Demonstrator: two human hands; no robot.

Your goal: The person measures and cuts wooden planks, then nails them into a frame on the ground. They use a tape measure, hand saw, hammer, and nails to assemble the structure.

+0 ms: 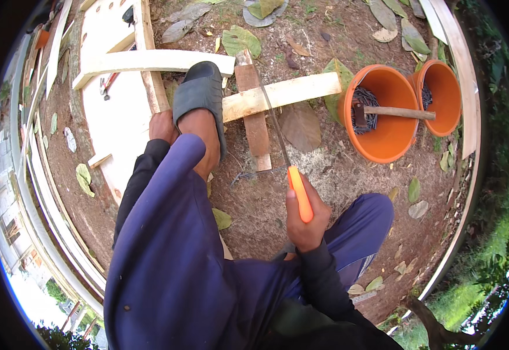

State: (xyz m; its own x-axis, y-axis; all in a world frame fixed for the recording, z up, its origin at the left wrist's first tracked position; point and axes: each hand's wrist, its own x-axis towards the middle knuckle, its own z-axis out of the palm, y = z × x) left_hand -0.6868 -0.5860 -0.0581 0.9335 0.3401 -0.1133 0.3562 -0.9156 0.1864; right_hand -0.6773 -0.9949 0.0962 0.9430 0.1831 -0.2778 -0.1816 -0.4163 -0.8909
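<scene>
My right hand is closed around the orange handle of a handsaw. Its thin blade reaches away from me and crosses a pale wooden plank. That plank lies across a brown wood block on the ground. Its left end goes out of sight at my foot in a dark slide sandal. Just left of the foot, my left hand is curled at the near end of a wooden beam; its fingertips are hidden. Another pale plank lies across that beam, partly under the sandal.
Two orange buckets with nails stand at the right. A hammer lies across the nearer one's rim. A large pale board with a red-handled tool on it lies left. Leaves and sawdust dot the soil.
</scene>
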